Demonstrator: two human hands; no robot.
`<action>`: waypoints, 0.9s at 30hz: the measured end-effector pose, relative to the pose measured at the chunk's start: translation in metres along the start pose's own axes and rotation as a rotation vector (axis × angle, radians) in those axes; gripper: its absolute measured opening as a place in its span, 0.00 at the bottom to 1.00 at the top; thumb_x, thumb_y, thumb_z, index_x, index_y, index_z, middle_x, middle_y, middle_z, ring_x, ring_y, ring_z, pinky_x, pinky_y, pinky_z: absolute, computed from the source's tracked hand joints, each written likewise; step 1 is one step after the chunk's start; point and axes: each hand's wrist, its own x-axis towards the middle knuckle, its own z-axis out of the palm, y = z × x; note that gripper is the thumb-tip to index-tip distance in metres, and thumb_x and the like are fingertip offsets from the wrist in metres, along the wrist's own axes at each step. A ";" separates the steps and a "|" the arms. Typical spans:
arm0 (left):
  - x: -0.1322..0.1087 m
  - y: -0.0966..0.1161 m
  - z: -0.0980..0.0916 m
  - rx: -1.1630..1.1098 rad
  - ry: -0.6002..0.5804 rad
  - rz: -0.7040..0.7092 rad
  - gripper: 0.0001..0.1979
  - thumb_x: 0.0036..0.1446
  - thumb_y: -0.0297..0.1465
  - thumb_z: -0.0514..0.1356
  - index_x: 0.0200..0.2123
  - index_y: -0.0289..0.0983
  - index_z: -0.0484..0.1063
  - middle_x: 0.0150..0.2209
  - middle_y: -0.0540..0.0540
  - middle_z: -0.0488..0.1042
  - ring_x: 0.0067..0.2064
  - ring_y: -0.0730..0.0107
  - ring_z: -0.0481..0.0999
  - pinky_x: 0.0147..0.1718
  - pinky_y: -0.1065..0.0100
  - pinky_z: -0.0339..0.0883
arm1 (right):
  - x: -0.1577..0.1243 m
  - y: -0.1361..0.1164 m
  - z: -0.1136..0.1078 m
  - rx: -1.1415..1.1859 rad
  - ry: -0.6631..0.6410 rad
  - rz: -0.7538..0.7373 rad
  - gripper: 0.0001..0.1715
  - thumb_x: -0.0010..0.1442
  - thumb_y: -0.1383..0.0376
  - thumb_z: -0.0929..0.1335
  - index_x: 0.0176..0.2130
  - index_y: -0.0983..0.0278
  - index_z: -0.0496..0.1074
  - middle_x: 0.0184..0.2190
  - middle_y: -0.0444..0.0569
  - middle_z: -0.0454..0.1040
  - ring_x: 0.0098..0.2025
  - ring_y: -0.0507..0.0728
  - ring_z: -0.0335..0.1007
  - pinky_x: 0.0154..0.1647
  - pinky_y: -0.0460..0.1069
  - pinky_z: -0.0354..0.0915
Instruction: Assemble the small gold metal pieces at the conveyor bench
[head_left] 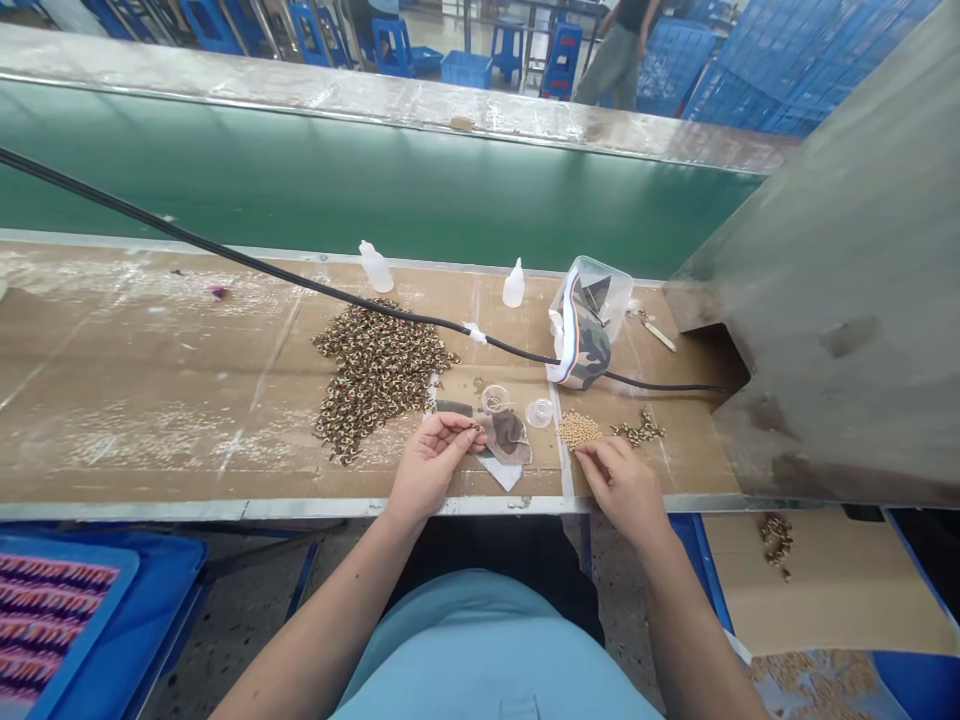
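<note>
In the head view, a brown cardboard-topped bench [195,375] runs across the middle of the frame. The left hand [431,465] is near the middle, a bit low. Its grip is closed on a tiny dark brown piece [475,427], pinched between thumb and fingertips, maybe because the piece is too small for a whole hand. It is held over a thin brown see-through cloth [510,440].

The right hand [626,490] is right of the middle, low down. Its thumb and fingertips are close together at the near edge of a little pile of round tan beads [579,428]. I cannot tell if the grip has a bead in it.

Left of the middle lies a big heap of small shiny brown and cream pieces [379,365]. It seems to be on that side so the left hand can get to it easily, and the beads look placed for the right hand. A smaller bunch of brown and cream pieces [639,430] sits just right of the beads.

Between the hands, a bit higher, are a round clear cup [495,399] and a clear round dish [539,412]. Two white squeeze bottles [376,270] [514,287] stand farther back, perhaps to be out of the way.
</note>
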 end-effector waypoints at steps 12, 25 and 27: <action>0.001 -0.001 0.000 -0.027 -0.005 -0.005 0.15 0.41 0.36 0.70 0.29 0.35 0.70 0.25 0.50 0.75 0.28 0.72 0.77 0.33 0.70 0.72 | -0.013 0.005 -0.003 0.042 0.010 -0.071 0.12 0.65 0.63 0.61 0.39 0.60 0.74 0.34 0.46 0.75 0.34 0.51 0.73 0.32 0.45 0.68; 0.001 -0.001 0.000 -0.006 -0.009 -0.002 0.15 0.42 0.36 0.69 0.29 0.35 0.70 0.26 0.49 0.75 0.29 0.72 0.77 0.34 0.69 0.73 | -0.004 0.006 -0.004 0.070 -0.068 -0.034 0.11 0.65 0.64 0.61 0.37 0.61 0.71 0.34 0.48 0.75 0.34 0.53 0.73 0.32 0.46 0.67; 0.001 -0.002 0.000 -0.002 -0.011 0.000 0.15 0.42 0.37 0.69 0.29 0.35 0.70 0.26 0.49 0.75 0.29 0.71 0.77 0.34 0.68 0.73 | -0.004 0.005 -0.004 0.074 -0.073 -0.038 0.11 0.65 0.64 0.61 0.38 0.61 0.71 0.34 0.48 0.75 0.35 0.53 0.73 0.33 0.47 0.68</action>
